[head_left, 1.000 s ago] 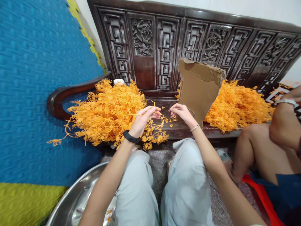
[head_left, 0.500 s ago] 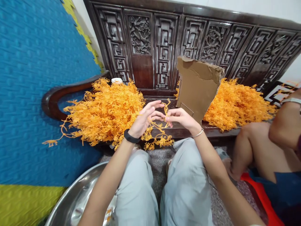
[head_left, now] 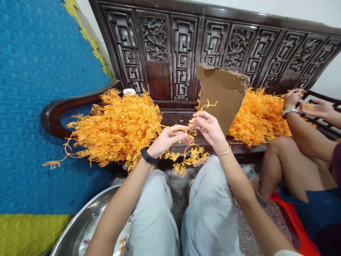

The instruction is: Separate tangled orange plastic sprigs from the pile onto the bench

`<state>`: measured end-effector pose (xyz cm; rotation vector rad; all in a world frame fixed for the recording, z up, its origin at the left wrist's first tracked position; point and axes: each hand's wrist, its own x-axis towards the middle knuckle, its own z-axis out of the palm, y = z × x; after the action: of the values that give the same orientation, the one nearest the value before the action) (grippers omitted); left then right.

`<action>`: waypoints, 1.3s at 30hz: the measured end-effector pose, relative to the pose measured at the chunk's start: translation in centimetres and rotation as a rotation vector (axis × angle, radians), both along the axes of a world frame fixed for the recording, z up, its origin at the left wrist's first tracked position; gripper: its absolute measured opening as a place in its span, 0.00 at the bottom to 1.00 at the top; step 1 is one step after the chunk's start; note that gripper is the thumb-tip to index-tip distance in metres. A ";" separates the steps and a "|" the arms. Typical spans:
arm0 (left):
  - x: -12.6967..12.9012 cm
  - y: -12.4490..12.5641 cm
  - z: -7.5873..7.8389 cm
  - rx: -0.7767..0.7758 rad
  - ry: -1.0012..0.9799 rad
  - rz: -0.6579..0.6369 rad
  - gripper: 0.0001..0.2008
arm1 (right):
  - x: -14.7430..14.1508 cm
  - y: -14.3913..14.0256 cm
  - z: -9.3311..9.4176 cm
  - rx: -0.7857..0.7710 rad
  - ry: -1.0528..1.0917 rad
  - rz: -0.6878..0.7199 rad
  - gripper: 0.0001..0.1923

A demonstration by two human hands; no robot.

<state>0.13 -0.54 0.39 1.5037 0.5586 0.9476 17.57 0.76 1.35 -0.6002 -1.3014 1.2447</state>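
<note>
Between my hands runs a thin orange branching strand [head_left: 212, 104], its forked tip rising above my right hand [head_left: 208, 128]. The fingers of that hand pinch the strand. Lower and to the left, my left hand [head_left: 174, 138] has its thumb and fingers closed around strand parts. Beneath the hands dangles a frilly orange cluster [head_left: 194, 156], in front of the bench edge. Left of my left hand sits a big heap of orange branching pieces [head_left: 119, 124], and a strand stretches from it to my fingers.
A cardboard sheet [head_left: 222, 96] stands upright on the dark carved bench [head_left: 170, 115]. Beyond it lies another orange heap [head_left: 258, 117], where a co-worker's hands [head_left: 293, 99] hold orange pieces. A metal basin [head_left: 90, 213] is at lower left. A white round object [head_left: 129, 91] sits behind the left heap.
My right hand has shifted up and right with the strand, and its forked tip now points right. My left hand's fingers have curled in. The co-worker's hands have come into view.
</note>
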 end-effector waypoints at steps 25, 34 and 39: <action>0.6 0.2 -0.1 -0.060 -0.054 0.060 0.12 | -2.1 -1.1 0.6 -0.025 -0.006 -0.410 0.10; 0.2 0.9 -0.4 -0.076 -0.276 0.338 0.11 | -1.9 -1.0 0.6 0.040 -0.013 -0.245 0.18; 0.0 0.9 -0.4 -0.092 -0.297 0.409 0.11 | -2.0 -1.3 0.6 0.097 -0.056 -0.212 0.19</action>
<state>0.16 0.40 0.01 1.1570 0.6944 1.4139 15.52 -0.57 1.94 -0.6889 -1.3001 0.9921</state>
